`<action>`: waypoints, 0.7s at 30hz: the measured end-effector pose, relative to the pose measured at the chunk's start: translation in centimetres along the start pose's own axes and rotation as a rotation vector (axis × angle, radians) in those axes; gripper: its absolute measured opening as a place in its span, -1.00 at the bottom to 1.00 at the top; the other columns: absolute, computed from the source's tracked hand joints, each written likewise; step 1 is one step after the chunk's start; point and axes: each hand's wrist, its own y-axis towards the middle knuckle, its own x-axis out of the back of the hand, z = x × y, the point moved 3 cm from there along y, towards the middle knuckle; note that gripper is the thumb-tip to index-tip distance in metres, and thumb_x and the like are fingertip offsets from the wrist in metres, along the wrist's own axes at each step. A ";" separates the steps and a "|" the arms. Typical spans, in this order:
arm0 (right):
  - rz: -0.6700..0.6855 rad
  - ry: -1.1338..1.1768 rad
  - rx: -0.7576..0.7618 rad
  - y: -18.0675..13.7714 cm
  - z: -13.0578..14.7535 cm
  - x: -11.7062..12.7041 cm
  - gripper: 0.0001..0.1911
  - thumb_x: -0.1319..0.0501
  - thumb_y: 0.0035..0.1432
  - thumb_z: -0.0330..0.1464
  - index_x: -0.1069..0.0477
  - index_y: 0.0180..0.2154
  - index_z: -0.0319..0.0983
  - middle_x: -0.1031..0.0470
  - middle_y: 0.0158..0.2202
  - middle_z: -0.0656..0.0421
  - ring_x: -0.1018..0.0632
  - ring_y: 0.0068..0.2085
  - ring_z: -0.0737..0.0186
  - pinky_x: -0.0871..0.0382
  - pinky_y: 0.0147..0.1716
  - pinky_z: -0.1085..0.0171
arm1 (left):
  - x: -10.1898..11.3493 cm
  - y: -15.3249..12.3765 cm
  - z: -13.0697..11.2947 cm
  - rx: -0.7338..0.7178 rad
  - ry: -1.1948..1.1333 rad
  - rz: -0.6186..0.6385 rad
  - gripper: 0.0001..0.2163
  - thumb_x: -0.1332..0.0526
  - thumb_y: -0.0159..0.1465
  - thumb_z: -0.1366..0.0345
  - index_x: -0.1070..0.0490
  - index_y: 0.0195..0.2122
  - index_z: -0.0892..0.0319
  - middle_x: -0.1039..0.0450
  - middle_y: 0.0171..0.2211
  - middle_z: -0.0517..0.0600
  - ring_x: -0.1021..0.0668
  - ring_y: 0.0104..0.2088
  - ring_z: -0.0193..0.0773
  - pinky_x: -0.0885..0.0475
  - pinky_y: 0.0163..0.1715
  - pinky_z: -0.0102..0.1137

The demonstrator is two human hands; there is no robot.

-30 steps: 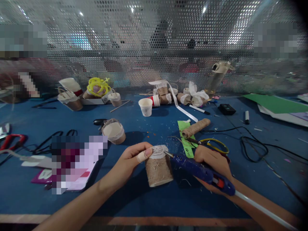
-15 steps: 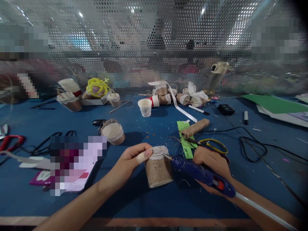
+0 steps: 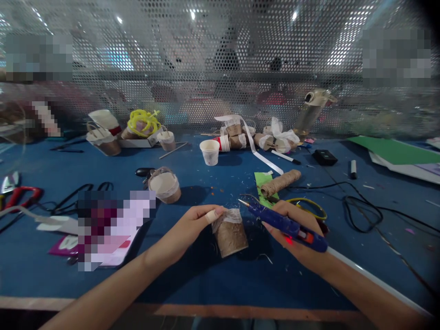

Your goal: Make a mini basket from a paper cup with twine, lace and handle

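Note:
My left hand (image 3: 192, 227) pinches the rim of a twine-wrapped paper cup (image 3: 231, 234) that stands tilted on the blue table (image 3: 206, 275). One finger wears a plaster. A lace trim runs round the cup's top. My right hand (image 3: 295, 229) is closed round a blue hot glue gun (image 3: 285, 224). Its metal nozzle points up and left, a little above and to the right of the cup's rim, not touching it. A white glue stick sticks out behind the gun.
A twine spool (image 3: 280, 182) lies on a green paper strip beyond the gun, with yellow-handled scissors (image 3: 307, 207) beside it. Black cables (image 3: 364, 206) loop at the right. Several decorated cups (image 3: 165, 185) and a white cup (image 3: 209, 151) stand farther back. Red pliers (image 3: 17, 195) lie at the left.
The glue gun's nozzle has lifted off the cup's rim and moved up and right. The cup now leans over in my left hand.

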 end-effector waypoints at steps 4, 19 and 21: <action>-0.025 0.006 -0.023 0.1 0.0 0.0 -0.82 -0.29 0.22 -0.45 -0.32 -0.39 -0.18 -0.42 -0.37 0.24 -0.45 -0.37 0.29 -0.35 -0.31 0.24 | -0.4 -0.4 -0.7 -0.025 -0.002 0.188 -0.67 -0.30 0.30 0.15 -0.56 0.06 0.11 -0.57 0.08 0.08 -0.51 0.11 -0.02 -0.30 0.15 -0.23; -0.014 -0.003 -0.051 0.1 0.7 0.3 -0.81 -0.27 0.24 -0.41 -0.31 -0.41 -0.18 -0.38 -0.45 0.26 -0.42 -0.45 0.31 -0.32 -0.43 0.27 | 0.3 0.2 -0.4 -0.079 0.100 0.019 -0.87 -0.38 0.23 0.22 -0.67 -0.25 0.12 -0.66 -0.20 0.04 -0.60 -0.16 -0.16 -0.43 -0.02 -0.29; 0.034 -0.002 0.021 0.1 0.8 0.4 -0.79 -0.25 0.21 -0.45 -0.27 -0.43 -0.17 -0.35 -0.46 0.26 -0.39 -0.46 0.32 -0.29 -0.44 0.28 | 0.2 0.1 -0.6 -0.038 0.087 0.024 -0.84 -0.37 0.24 0.22 -0.68 -0.18 0.08 -0.67 -0.11 0.05 -0.61 -0.05 -0.10 -0.41 0.06 -0.25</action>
